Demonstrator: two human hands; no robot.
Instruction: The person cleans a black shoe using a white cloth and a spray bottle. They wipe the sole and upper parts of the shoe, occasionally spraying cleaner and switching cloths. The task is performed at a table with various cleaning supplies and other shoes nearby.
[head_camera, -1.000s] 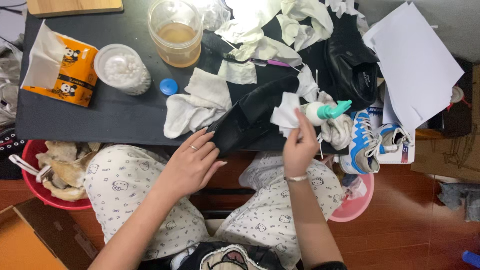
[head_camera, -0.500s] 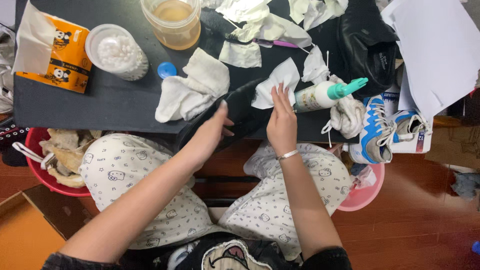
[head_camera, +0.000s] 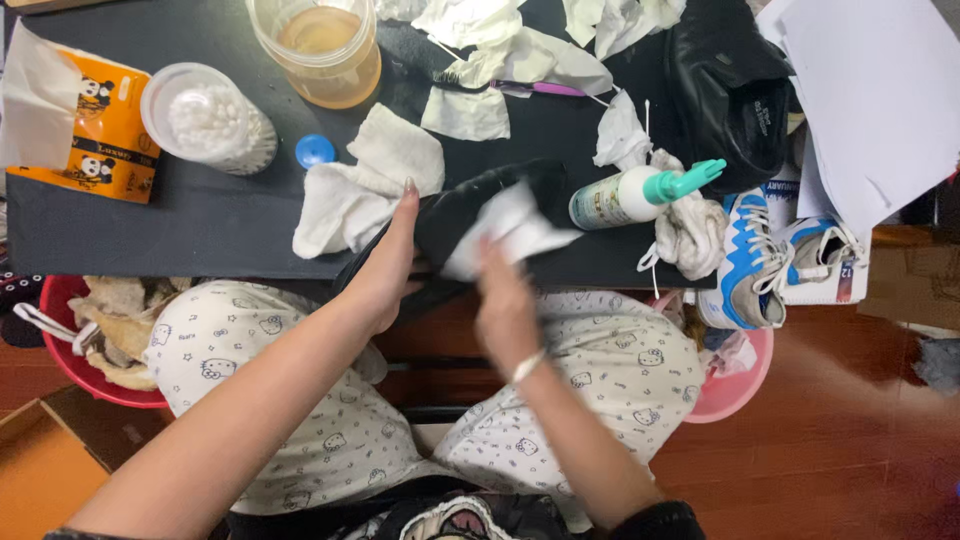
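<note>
Black shoe (head_camera: 470, 215) lies at the near edge of the dark tabletop (head_camera: 150, 215), half over my lap, and my left hand (head_camera: 385, 265) steadies it from the side, fingers stretched flat along it rather than wrapped round. My right hand (head_camera: 505, 305), blurred with motion, is closed on a crumpled white wipe (head_camera: 510, 225) pressed against the shoe just ahead of its fingertips. To do this rubbing well, I judge the left hand should press firmly so the shoe does not slide off the edge, while the right works in short strokes and turns the wipe to a clean face as it soils. Just beyond the right hand and to its outer side lies a white bottle with a green nozzle (head_camera: 640, 192), on its side, near enough to knock. Beyond my left hand sit a folded white cloth (head_camera: 370, 180), a blue cap (head_camera: 315, 151) and a tub of cotton buds (head_camera: 210, 118).
</note>
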